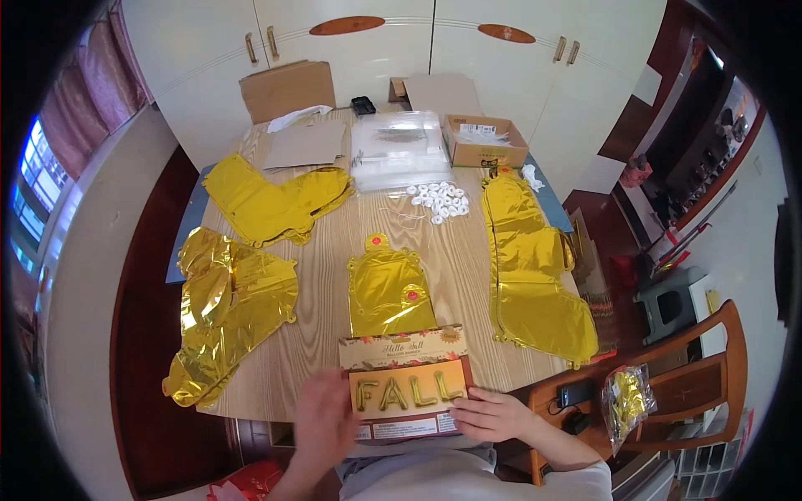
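Observation:
A printed balloon package card (405, 392), orange and cream with gold letter balloons pictured on it, is at the table's near edge, close to my body. My right hand (493, 415) grips its right edge, fingers lying over the front. My left hand (324, 413) is at the card's left edge, smeared by motion, so its fingers cannot be made out. Just beyond the card lies a flat gold foil balloon (388, 288) with two red round stickers, its near end hidden behind the card.
More flat gold foil balloons lie at left (234, 305), far left (271, 200) and right (535, 267). Behind are white ribbon rolls (439, 200), clear plastic bags (399, 154) and a cardboard box (486, 154). A wooden chair (702, 384) at right holds a bagged gold balloon (628, 401).

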Motion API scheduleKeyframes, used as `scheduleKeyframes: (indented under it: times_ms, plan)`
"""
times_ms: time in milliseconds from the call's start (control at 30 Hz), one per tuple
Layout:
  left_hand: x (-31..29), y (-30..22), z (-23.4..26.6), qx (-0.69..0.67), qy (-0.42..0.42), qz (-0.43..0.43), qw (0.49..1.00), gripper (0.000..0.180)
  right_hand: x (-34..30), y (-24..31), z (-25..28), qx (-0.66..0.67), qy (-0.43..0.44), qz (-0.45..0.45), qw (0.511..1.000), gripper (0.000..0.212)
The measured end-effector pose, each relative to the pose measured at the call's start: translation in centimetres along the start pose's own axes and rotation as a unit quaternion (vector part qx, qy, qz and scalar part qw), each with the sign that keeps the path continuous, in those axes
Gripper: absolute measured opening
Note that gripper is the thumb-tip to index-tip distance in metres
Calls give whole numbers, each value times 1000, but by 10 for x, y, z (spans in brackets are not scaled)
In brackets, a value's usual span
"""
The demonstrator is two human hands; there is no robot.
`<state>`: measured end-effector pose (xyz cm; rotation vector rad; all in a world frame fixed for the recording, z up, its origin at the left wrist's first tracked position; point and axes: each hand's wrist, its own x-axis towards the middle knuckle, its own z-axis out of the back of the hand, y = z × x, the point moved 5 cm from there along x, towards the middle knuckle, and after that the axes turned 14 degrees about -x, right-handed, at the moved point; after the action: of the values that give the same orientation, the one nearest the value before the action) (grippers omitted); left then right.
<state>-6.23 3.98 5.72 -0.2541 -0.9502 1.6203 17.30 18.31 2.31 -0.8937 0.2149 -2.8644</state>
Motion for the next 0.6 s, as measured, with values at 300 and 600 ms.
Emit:
scheduleKeyframes:
  times_ms: [300,600]
  plan:
    - [35,-18,-74,132,190,-70,970,68,44,-48,-3,147,97,-142,974,30]
    - [42,-11,-90,163,174,-62,969,67,89,-156,-108,74,165,-201,963,43]
